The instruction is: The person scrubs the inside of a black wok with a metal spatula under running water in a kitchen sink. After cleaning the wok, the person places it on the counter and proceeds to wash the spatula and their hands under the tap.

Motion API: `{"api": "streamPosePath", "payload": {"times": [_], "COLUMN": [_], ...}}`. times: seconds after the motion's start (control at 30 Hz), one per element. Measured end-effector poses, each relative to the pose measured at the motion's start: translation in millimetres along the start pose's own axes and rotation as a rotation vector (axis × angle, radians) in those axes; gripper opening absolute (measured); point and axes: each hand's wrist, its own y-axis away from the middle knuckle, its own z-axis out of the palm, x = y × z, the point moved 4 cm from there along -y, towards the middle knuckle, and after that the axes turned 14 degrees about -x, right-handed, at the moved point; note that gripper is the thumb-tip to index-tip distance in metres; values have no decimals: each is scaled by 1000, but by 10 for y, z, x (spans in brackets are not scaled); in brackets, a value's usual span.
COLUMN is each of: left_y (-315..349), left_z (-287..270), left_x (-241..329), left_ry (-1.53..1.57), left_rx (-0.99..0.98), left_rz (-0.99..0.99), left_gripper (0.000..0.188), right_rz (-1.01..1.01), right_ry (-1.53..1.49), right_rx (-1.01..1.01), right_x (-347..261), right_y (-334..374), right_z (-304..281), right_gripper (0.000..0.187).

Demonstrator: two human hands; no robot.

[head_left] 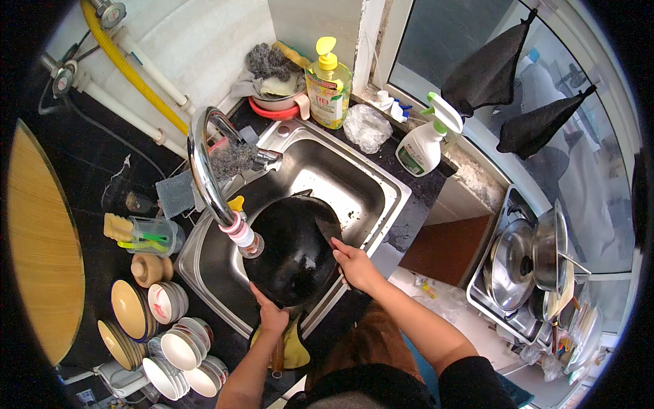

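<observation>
A black wok (289,255) lies in the stainless steel sink (371,204), below the curved chrome faucet (199,160). My left hand (272,318) is closed on the wok's near edge, where a wooden handle (278,358) sticks out toward me. In my right hand (355,266), closed at the wok's right side, is a dark flat blade-like piece (328,230) resting against the wok's surface. Its exact kind I cannot make out. A yellow and black cloth (294,346) hangs at the sink's front edge, beside the handle.
Stacked bowls (180,347) and a plastic cup of brushes (157,235) stand left of the sink. Behind it are a yellow-capped soap bottle (328,88), a red basin (276,109) with scrubbers, and a white spray bottle (426,140). Pots and lids (514,266) sit in a rack at right.
</observation>
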Motion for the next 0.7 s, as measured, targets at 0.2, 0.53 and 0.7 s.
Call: {"api": "streamPosePath", "payload": {"times": [0.2, 0.53, 0.7], "left_y": [16, 1, 36], "left_z": [2, -1, -11], "left_x": [118, 28, 96], "left_ry": [15, 72, 33], "left_rx": [-10, 3, 33], "left_rz": [14, 2, 28], "left_gripper": [104, 101, 100], "right_rz": [-8, -175, -192], "right_ry": [-196, -98, -72], "right_rx": [25, 216, 272], "right_x": [-110, -84, 421], "right_y": [-715, 168, 480], "right_z": [-402, -723, -442], "right_gripper": [40, 74, 67]}}
